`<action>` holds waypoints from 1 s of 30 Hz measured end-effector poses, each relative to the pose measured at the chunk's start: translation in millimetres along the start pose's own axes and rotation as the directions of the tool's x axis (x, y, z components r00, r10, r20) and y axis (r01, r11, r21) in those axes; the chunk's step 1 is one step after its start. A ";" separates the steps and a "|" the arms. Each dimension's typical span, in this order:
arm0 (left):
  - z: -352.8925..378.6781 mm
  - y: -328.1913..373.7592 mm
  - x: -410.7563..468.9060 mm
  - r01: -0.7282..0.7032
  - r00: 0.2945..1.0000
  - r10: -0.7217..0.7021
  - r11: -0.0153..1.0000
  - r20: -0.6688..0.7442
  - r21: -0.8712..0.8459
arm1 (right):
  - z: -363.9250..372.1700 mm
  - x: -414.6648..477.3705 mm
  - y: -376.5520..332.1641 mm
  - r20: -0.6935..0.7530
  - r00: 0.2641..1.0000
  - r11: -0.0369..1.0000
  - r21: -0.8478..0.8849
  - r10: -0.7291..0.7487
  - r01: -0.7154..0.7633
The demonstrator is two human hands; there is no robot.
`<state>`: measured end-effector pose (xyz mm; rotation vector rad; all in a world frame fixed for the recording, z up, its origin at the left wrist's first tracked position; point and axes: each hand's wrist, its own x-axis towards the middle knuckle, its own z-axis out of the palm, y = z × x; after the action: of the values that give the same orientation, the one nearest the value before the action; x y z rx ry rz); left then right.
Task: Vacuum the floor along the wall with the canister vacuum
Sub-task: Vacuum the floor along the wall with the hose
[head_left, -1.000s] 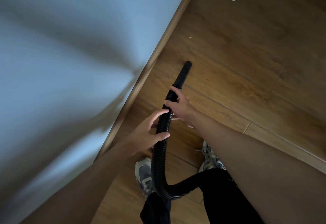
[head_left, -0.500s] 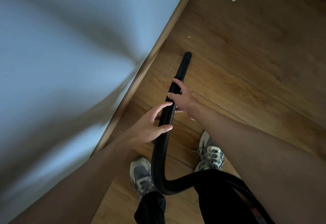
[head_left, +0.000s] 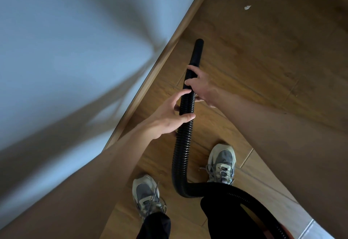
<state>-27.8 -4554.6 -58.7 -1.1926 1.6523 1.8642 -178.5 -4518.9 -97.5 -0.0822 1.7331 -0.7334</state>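
A black ribbed vacuum hose [head_left: 182, 150] runs up from the lower right, curls between my feet and ends in a smooth black nozzle [head_left: 197, 53] pointing at the wooden floor [head_left: 254, 65] close to the baseboard [head_left: 169, 48]. My right hand [head_left: 202, 86] grips the hose just behind the nozzle. My left hand [head_left: 169, 118] wraps the ribbed part a little lower. The canister itself is out of sight.
A pale wall [head_left: 75, 50] fills the left side, meeting the floor along a diagonal wooden baseboard. A small white scrap [head_left: 247, 7] lies on the floor ahead of the nozzle. My two grey sneakers [head_left: 222, 163] [head_left: 146, 195] stand on the planks below the hands.
The nozzle has advanced along the baseboard, with both hands moving forward with it. My right foot has stepped forward and more hose shows at the lower right.
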 end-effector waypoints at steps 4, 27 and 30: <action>12.8 0.6 -3.4 0.012 0.999 -0.012 1.000 0.044 0.002 | -7.8 -7.1 15.1 -0.024 1.000 1.000 0.005 0.019 -0.018; -21.4 -34.2 -49.0 0.046 0.999 -0.045 0.998 0.021 -0.052 | 44.0 -17.6 13.8 0.161 0.986 0.999 -0.028 0.046 -0.042; -17.0 -30.1 -37.7 0.042 0.999 -0.041 0.999 0.034 -0.033 | 33.6 -12.9 11.1 0.141 0.989 0.998 -0.062 0.033 -0.024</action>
<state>22.0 -4554.1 -46.9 -1.1933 1.5722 1.8839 -140.8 -4518.9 -95.8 -0.1476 1.6167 -0.6394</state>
